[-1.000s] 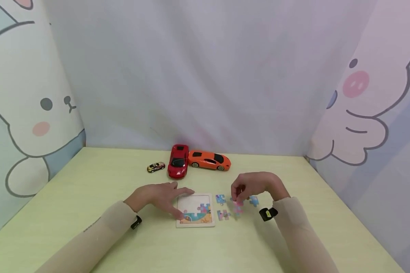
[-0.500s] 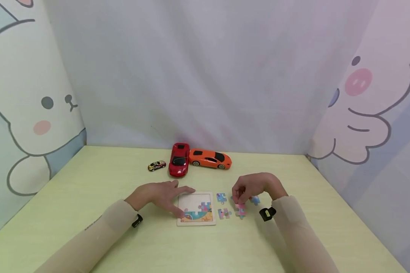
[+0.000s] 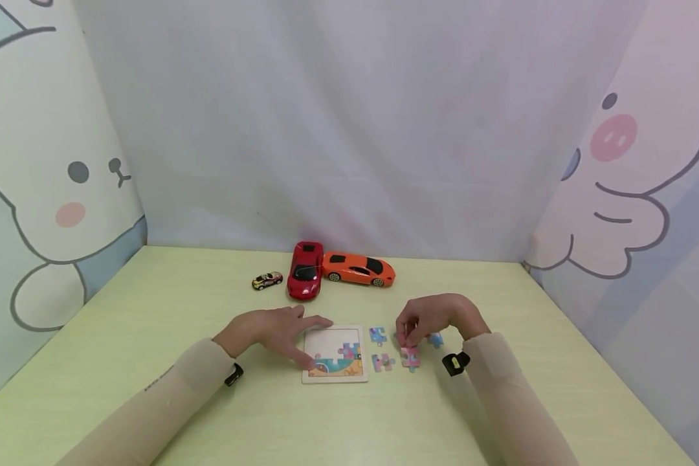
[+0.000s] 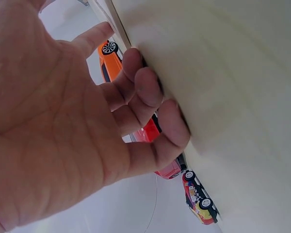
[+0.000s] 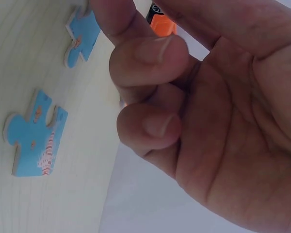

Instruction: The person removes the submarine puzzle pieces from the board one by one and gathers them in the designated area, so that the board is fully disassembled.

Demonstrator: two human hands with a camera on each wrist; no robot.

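A small square jigsaw board (image 3: 334, 380) with a pale rim lies on the table, its lower part filled with coloured pieces. My left hand (image 3: 274, 329) rests at its left side, thumb on the lower left and straight index finger along the top edge. In the left wrist view, the other fingers (image 4: 148, 87) bend toward the tabletop. My right hand (image 3: 433, 315) pinches the far edge of a pink jigsaw piece (image 3: 410, 360), which lies flat right of the board. Nearby are a blue piece (image 3: 377, 335), another pink piece (image 3: 382, 362) and a blue piece (image 3: 435, 340) partly behind the hand.
Behind the board stand a red toy car (image 3: 305, 272), an orange toy car (image 3: 358, 269) touching it, and a small yellow-and-red toy car (image 3: 266, 280). A pale curtain (image 3: 338, 129) closes off the table's back edge.
The pink piece under my right fingers was blurred and slightly nearer the board a second ago; now it lies still. My left hand keeps its place. The head view has tilted slightly.
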